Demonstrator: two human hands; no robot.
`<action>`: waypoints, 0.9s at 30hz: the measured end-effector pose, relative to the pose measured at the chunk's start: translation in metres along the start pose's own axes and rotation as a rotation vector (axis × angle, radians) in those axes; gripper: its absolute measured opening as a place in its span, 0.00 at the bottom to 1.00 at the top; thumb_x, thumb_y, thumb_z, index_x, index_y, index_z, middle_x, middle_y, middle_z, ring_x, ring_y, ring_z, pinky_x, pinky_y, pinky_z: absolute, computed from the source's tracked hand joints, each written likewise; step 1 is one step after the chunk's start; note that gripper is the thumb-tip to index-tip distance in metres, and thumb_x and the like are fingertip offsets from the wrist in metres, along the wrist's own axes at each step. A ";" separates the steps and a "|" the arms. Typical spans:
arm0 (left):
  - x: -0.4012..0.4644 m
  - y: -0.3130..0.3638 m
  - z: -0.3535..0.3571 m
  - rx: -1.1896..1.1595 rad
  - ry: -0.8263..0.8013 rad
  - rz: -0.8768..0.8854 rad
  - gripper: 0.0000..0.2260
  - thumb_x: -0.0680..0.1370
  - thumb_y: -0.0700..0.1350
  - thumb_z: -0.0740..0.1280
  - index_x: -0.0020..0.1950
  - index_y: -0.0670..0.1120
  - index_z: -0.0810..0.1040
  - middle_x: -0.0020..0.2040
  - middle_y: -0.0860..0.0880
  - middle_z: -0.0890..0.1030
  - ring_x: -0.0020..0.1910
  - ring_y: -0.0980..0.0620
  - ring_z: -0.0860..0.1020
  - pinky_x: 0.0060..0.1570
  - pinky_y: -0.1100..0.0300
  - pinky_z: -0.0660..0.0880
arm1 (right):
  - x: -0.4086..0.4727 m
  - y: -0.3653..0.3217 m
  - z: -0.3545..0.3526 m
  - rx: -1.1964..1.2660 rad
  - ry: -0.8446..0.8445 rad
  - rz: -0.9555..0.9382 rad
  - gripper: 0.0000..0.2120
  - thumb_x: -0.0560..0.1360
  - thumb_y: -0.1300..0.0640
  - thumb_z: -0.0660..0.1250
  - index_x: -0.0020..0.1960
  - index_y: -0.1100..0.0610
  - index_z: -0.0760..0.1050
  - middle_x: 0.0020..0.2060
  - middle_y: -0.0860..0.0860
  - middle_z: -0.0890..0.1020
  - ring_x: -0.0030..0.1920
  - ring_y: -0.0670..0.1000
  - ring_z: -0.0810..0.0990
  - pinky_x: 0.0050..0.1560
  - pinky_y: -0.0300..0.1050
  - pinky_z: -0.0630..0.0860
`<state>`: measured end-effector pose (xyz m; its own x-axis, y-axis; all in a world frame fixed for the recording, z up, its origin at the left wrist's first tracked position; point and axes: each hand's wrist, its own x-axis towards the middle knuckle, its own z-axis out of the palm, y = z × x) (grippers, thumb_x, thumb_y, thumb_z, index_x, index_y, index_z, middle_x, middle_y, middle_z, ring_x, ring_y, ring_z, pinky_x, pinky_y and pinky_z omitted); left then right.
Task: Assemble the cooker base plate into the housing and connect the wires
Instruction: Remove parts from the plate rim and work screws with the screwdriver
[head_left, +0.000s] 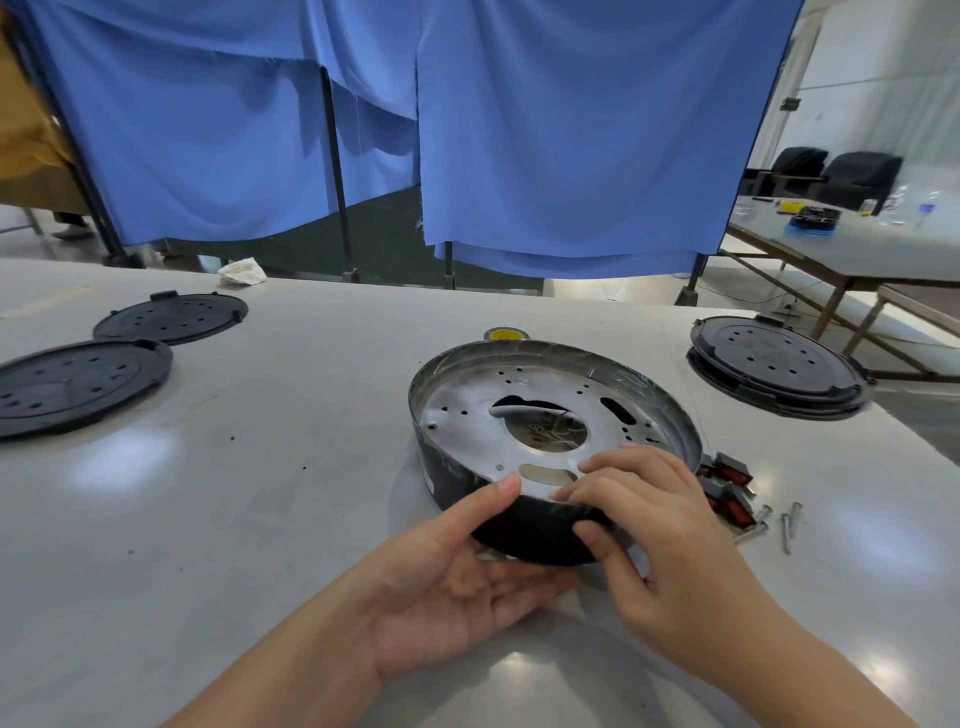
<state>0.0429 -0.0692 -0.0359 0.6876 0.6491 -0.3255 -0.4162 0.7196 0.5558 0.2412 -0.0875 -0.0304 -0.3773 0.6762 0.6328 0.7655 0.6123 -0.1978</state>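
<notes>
A round dark cooker housing (447, 470) lies on the white table, tilted up at its near edge. Inside it sits a shiny metal base plate (467, 415) with several holes and a big central opening; wires (545, 428) show through that opening. My left hand (457, 587) cups the housing's near wall from below, thumb on the rim. My right hand (660, 540) grips the near right rim, fingers lying on the plate and thumb on the outer wall. A yellow part (505, 334) sticks out at the housing's far rim.
Two black perforated discs (171, 317) (67, 384) lie at the left, and a stack of black discs (779, 364) at the right. Red-and-black switches (727, 488) and several screws (774, 525) lie just right of the housing. Blue curtains hang behind the table.
</notes>
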 end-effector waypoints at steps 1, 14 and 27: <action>0.000 0.000 0.000 -0.001 0.003 -0.002 0.35 0.61 0.45 0.82 0.64 0.35 0.77 0.63 0.30 0.75 0.63 0.33 0.75 0.62 0.44 0.73 | 0.000 0.000 0.000 0.003 0.000 -0.001 0.09 0.72 0.55 0.61 0.48 0.53 0.79 0.44 0.42 0.80 0.56 0.46 0.74 0.62 0.42 0.65; 0.001 0.001 0.002 -0.011 0.062 -0.014 0.36 0.63 0.48 0.80 0.67 0.36 0.74 0.63 0.31 0.76 0.63 0.35 0.76 0.62 0.46 0.73 | 0.002 0.003 -0.002 0.048 -0.044 -0.016 0.10 0.72 0.56 0.61 0.49 0.53 0.79 0.44 0.41 0.80 0.60 0.45 0.73 0.64 0.45 0.64; 0.003 -0.002 0.004 -0.005 0.092 0.051 0.31 0.66 0.45 0.78 0.66 0.35 0.75 0.64 0.33 0.76 0.63 0.36 0.76 0.65 0.46 0.72 | 0.001 0.003 -0.001 0.056 -0.042 -0.008 0.09 0.70 0.62 0.67 0.49 0.57 0.80 0.44 0.45 0.82 0.59 0.47 0.75 0.65 0.45 0.64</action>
<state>0.0479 -0.0695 -0.0353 0.6083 0.7045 -0.3657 -0.4522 0.6862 0.5698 0.2436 -0.0854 -0.0297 -0.4057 0.6874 0.6024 0.7326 0.6387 -0.2354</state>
